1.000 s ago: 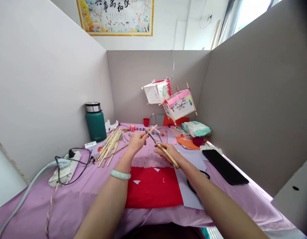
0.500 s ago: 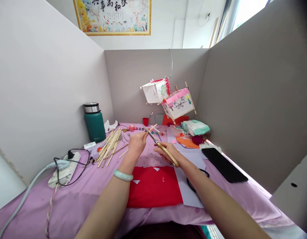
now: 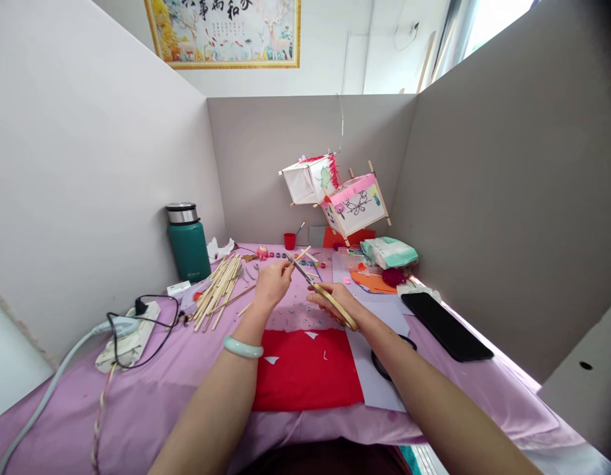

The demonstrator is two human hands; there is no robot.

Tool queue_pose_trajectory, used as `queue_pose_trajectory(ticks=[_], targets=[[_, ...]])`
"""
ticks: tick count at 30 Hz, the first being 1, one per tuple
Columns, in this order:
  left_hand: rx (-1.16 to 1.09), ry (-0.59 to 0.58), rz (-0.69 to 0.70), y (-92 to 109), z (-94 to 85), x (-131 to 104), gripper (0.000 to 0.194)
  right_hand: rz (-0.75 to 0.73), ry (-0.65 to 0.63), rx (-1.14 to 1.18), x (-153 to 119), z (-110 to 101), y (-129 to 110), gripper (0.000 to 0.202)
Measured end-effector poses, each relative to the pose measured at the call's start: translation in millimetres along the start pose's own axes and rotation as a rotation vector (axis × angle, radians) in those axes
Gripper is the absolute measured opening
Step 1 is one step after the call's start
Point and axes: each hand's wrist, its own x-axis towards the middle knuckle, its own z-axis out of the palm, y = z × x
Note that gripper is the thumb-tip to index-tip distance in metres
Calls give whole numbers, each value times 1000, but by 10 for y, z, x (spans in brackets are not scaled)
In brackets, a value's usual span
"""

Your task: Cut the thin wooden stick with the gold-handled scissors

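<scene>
A thin wooden stick [image 3: 304, 252] is pinched in my left hand [image 3: 274, 284], its free end pointing up and to the right. My right hand [image 3: 338, 300] grips a pair of scissors [image 3: 338, 311] with pale yellow handles, and the blades reach to the stick near my left fingertips. Whether the blades are closed on the stick is too small to tell. Below both hands lies a red sheet [image 3: 308, 376] with several white paper scraps on it. Left of my left hand is a pile of wooden sticks [image 3: 219, 290].
Two paper lanterns [image 3: 357, 204] hang ahead on a wire. A green bottle [image 3: 187, 244] and a power strip [image 3: 130, 336] stand left. On the right lie a black phone [image 3: 447, 326], a tissue pack [image 3: 389, 253] and a black tape roll [image 3: 382, 366]. Grey partitions [image 3: 488, 165] enclose the table.
Both hands keep nearly the same place. The stick's free end has shifted very slightly left, and the scissors stay at the stick.
</scene>
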Motion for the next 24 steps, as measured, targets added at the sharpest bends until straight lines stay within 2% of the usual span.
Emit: queue_pose_trajectory(ticks=[3,8,12,16,21,24], targets=[[149,96,15,59,34,-46,29,-5,-1,-3,25,-1,32,46],[285,54,7,71,49,-69,33,-10,-8,-36,30,-17,34,46],[287,43,-9,60,53,-65,36,-3,-2,-43,21,-20,20,46],[128,6,10,-1,37,-18,33,-8,-24,-47,2,-27,16,46],[-236,-200,-73,-121,-30,50,35,-13,-67,-68,-25,-49,8,46],[-326,-247,-110,-130,-50,53,36,-12,-80,-58,-34,-54,-2,48]])
